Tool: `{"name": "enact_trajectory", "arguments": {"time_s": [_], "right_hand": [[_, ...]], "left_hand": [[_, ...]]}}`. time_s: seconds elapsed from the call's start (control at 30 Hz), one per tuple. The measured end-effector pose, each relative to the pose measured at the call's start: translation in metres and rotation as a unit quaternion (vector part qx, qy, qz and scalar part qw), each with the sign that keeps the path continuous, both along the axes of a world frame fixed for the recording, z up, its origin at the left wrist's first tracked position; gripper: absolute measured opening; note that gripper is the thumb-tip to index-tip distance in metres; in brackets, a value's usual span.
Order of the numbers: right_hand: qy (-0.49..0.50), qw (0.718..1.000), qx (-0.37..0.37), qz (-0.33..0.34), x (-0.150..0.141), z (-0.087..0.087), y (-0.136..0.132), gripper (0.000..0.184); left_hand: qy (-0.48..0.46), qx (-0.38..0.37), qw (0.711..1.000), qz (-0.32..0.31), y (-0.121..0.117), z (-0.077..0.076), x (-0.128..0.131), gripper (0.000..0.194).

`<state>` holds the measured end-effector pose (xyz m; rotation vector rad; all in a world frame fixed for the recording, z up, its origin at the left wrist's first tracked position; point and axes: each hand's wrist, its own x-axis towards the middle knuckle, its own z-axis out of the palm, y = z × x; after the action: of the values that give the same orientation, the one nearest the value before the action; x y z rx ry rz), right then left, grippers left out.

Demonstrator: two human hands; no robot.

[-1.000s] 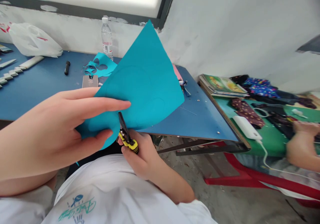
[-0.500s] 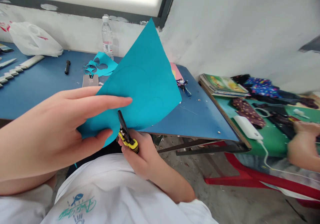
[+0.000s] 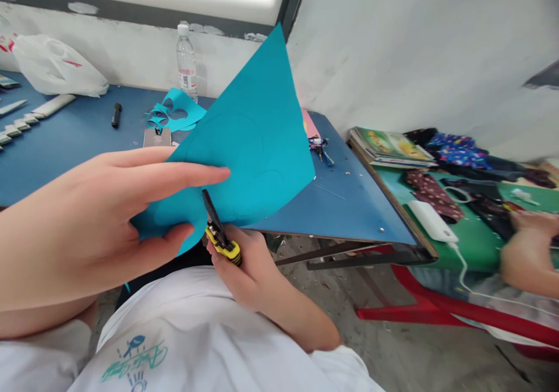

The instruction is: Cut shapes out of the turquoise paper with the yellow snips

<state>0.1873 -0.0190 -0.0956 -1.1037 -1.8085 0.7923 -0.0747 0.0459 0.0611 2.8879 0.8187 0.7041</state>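
The person's left hand (image 3: 105,223) is gripping the blue sheet (image 3: 262,124), the index finger (image 3: 196,175) stretching across its front and the thumb (image 3: 172,243) bending in lower down, a wide gap opening between the two. The other fingers are mostly disappearing behind the sheet, which is standing at a tilt above the near edge of the blue surface (image 3: 349,205), one corner pointing up. Pencil curves are showing faintly on it.

The right hand's (image 3: 244,258) fingers are closing around the yellow-and-black handle of a cutter (image 3: 223,246), its dark blade pointing up at the sheet's lower part, just beside the left thumb; from where I'm standing, I can't quite tell how deeply it is biting. Behind, blue scraps (image 3: 190,109) are lying near a bottle (image 3: 186,63). To the right, another person's hand (image 3: 530,243) is resting over the green surface (image 3: 476,252).
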Motion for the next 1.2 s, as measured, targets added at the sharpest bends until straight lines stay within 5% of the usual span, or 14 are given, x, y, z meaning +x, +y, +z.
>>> {"name": "enact_trajectory", "arguments": {"time_s": [0.33, 1.2], "right_hand": [[0.047, 0.997, -0.065, 0.022, 0.0, -0.002, 0.001, 0.017], [0.026, 0.999, -0.029, 0.007, 0.0, -0.008, 0.001, 0.011]], "left_hand": [[0.003, -0.016, 1.0, -0.013, 0.001, 0.002, 0.001, 0.052], [0.024, 0.002, 1.0, -0.007, 0.011, -0.003, -0.012, 0.06]]}}
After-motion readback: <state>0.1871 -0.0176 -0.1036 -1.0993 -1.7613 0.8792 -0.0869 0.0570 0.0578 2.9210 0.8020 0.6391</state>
